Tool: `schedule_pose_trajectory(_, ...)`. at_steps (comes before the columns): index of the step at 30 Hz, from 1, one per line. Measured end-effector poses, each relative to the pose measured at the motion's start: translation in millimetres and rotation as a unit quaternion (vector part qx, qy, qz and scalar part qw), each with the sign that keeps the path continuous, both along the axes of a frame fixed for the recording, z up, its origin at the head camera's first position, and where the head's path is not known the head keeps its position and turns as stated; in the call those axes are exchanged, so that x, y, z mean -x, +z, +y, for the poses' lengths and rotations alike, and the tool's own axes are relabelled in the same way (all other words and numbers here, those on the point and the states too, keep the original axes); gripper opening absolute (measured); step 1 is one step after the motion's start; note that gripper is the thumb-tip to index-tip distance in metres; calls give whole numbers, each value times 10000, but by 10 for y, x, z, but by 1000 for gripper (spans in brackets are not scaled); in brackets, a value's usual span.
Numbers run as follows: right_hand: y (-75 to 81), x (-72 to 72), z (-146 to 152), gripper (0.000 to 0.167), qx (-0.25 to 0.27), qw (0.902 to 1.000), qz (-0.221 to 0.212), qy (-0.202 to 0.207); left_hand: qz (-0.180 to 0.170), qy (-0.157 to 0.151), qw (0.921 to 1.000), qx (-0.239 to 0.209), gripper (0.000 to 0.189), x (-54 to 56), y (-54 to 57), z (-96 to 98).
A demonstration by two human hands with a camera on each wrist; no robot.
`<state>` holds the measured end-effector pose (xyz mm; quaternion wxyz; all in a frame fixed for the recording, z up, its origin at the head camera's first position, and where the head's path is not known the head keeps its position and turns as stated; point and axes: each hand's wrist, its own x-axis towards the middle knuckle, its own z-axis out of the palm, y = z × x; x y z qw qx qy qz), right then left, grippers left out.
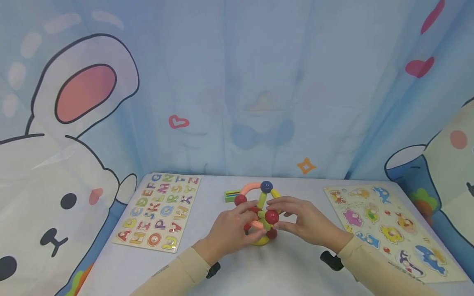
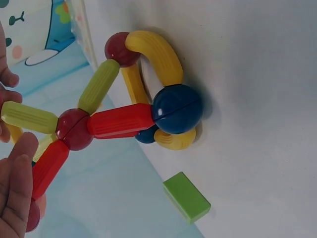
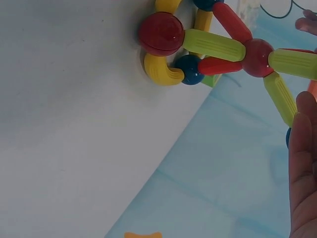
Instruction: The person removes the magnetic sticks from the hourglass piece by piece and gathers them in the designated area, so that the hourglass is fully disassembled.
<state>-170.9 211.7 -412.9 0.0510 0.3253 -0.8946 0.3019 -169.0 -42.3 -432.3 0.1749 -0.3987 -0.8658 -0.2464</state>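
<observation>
A ball-and-stick construction toy (image 1: 262, 200) stands upright on the table between both hands. Its base is a ring of curved yellow rods (image 2: 159, 54) with red and blue balls (image 2: 178, 109). Green and red sticks rise from it to a red central ball (image 2: 74, 130). Higher up are a coral curved rod (image 1: 252, 187) and a blue top ball (image 1: 266, 187). My left hand (image 1: 233, 230) holds the toy's upper left side, fingers and thumb around it. From the right, my right hand (image 1: 307, 220) pinches around a red ball (image 1: 272, 216); its fingertips are partly hidden.
A green block (image 1: 231, 195) with striped markings lies behind the toy. An alphabet puzzle board (image 1: 149, 242) lies on the left of the white table (image 1: 292, 263). An animal puzzle board (image 1: 381, 218) is on the right. A printed blue curtain (image 1: 259, 82) hangs behind.
</observation>
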Motion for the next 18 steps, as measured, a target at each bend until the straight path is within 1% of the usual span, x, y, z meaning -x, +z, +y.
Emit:
schedule_pose_trajectory(4, -1, 3, -4, 45, 40, 10000, 1, 65, -180, -169, 9996, -116, 21, -45, -16, -69)
schedule_pose_trajectory(6, -2, 3, -7, 46, 50, 10000, -14, 70, -334, -231, 9990, -177, 21, -78, -27, -115)
schedule_pose_trajectory(8, -4, 6, -10, 47, 49, 10000, -36, 48, -581, -271, 9977, -237, 21, -105, -52, -169)
schedule_pose_trajectory(10, -3, 7, -13, 48, 42, 10000, -69, 16, -942, -288, 9946, -315, 25, -138, -78, -228)
schedule_pose_trajectory(12, -2, 7, -14, 48, 26, 9999, -95, -20, -1322, -268, 9901, -381, 27, -161, -109, -291)
schedule_pose_trajectory(14, -1, 6, -15, 48, 6, 9999, -115, -51, -1732, -168, 9838, -426, 31, -175, -144, -358)
schedule_pose_trajectory(18, 2, 0, -9, 49, -1, 9998, -153, -98, -2453, 192, 9683, -432, 34, -157, -254, -516)
